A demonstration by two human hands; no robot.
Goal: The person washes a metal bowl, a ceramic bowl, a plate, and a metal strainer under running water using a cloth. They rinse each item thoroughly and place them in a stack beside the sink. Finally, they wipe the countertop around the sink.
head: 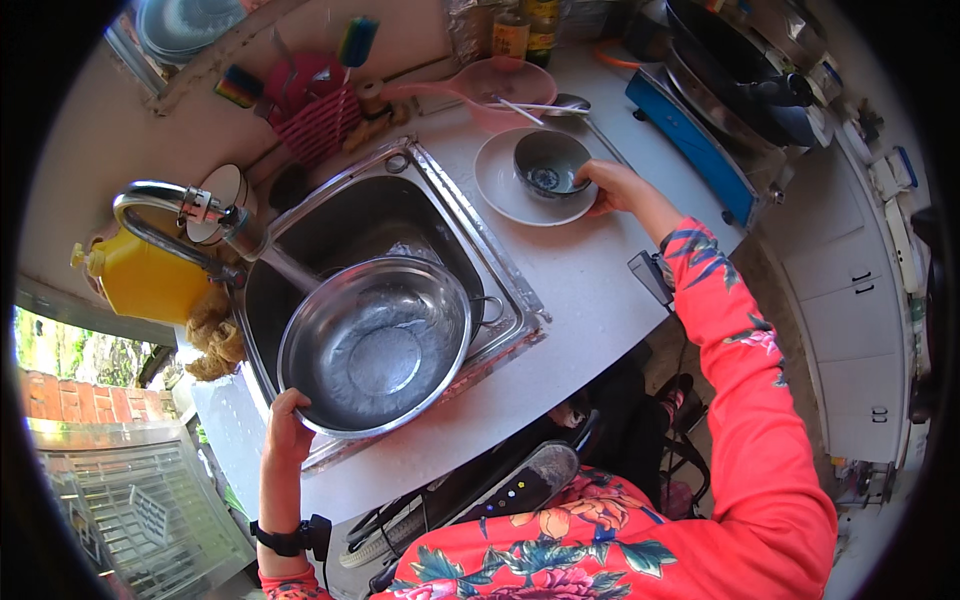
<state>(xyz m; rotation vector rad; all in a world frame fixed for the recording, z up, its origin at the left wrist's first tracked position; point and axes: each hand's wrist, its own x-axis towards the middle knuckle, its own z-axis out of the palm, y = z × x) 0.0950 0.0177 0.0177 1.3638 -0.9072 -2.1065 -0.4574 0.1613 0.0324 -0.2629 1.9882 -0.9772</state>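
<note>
My left hand [291, 426] grips the near-left rim of a large stainless steel basin [385, 360], which is tilted over the metal sink [352, 196]. Water runs from the curved chrome faucet [154, 187] towards the sink and the basin's far-left rim. At the right, my right hand [609, 185] pinches the near-right rim of a dark patterned bowl [529, 154], with the thumb inside. The bowl is on or just over a white plate [495, 184] on the counter; whether it touches the plate cannot be told.
Behind the plate are a pink plastic ladle [506, 79], white chopsticks [525, 109] and a metal spoon [570, 103]. A blue stove [690, 142] bears a black wok [727, 45] at the right. A pink basket [315, 124] and a yellow jug [154, 274] stand beyond the sink.
</note>
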